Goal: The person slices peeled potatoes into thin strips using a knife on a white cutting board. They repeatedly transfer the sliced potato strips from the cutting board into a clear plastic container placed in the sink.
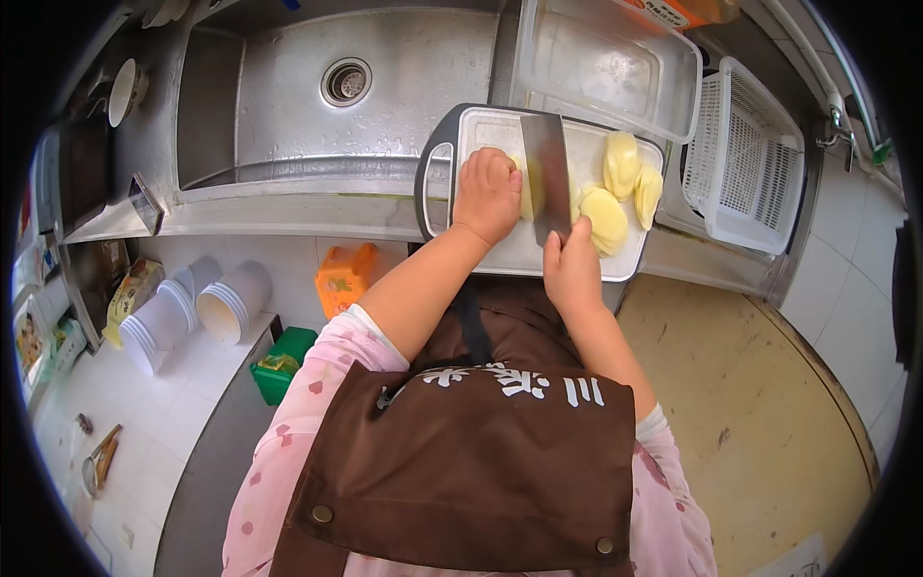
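Note:
On a white cutting board (508, 252) with a dark rim and a side handle, my right hand (575, 270) grips the handle end of a wide-bladed cleaver (548, 173). The blade stands across the board, its broad face turned partly up. Left of it, the curled fingers of my left hand (489, 195) hold down a pale yellow piece of peeled potato (526, 203), mostly hidden by hand and blade. To the right of the cleaver lie overlapping oval potato slices (604, 222), with more potato pieces (621, 164) behind them.
A steel sink (288, 108) lies beyond the board at left. A clear plastic tub (598, 72) and a white plastic basket (757, 166) stand at back right. A phone (146, 204) leans on the left counter. Stacked plastic cups (234, 299) and an orange container (345, 280) sit lower left.

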### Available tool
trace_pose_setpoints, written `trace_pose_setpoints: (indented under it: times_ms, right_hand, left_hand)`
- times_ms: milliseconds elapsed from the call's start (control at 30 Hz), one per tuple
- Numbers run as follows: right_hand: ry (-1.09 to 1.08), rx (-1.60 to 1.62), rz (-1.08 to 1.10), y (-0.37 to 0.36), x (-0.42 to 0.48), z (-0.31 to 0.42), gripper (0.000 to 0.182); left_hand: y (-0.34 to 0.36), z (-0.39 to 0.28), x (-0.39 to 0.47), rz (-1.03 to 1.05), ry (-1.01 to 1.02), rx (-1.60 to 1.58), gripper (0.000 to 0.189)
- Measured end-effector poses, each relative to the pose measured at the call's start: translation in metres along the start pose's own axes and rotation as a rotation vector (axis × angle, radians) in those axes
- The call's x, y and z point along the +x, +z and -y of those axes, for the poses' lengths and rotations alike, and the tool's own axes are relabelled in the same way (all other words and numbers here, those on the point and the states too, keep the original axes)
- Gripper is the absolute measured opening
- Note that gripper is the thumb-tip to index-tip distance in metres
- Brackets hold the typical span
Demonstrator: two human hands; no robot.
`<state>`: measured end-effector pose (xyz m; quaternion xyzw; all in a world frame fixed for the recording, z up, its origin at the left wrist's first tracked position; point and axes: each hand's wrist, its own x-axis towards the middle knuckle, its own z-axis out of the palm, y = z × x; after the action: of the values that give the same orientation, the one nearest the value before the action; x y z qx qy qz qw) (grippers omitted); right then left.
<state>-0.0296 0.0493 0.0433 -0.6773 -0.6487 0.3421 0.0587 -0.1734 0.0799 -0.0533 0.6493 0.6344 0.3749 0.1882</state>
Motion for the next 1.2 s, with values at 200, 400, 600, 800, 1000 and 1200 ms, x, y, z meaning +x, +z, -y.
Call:
trace_pose_setpoints:
  times_ms: [200, 400, 600, 800, 1000, 1200]
  right_hand:
    - [-0.025, -0.115, 0.088, -0.023, -0.018, 0.019, 0.026]
    - [0.028, -0.178, 0.132, -0.015, -0.012, 0.027, 0.026]
    - [0.009, -0.077, 0.027, 0.016, 0.015, 0.015, 0.031]
    - [-0.03, 0.001, 0.046, -0.01, -0.012, 0.006, 0.033]
    - [-0.048, -0.134, 0.094, -0.016, -0.01, 0.023, 0.025]
    - [0.1, -0.095, 0.136, 0.013, 0.019, 0.027, 0.029]
  left_hand:
    - [0.001, -0.001, 0.001, 0.003, -0.011, 0.044, 0.016]
    - [0.001, -0.002, 0.001, -0.004, 0.004, 0.06, 0.017]
    - [0.0, -0.003, 0.003, 0.015, 0.022, 0.052, 0.017]
    - [0.0, -0.001, 0.0, 0.013, 0.021, 0.069, 0.017]
    - [0.001, -0.001, 0.0, 0.02, -0.001, 0.078, 0.017]
    - [0.0, -0.005, 0.002, 0.02, 0.021, 0.07, 0.018]
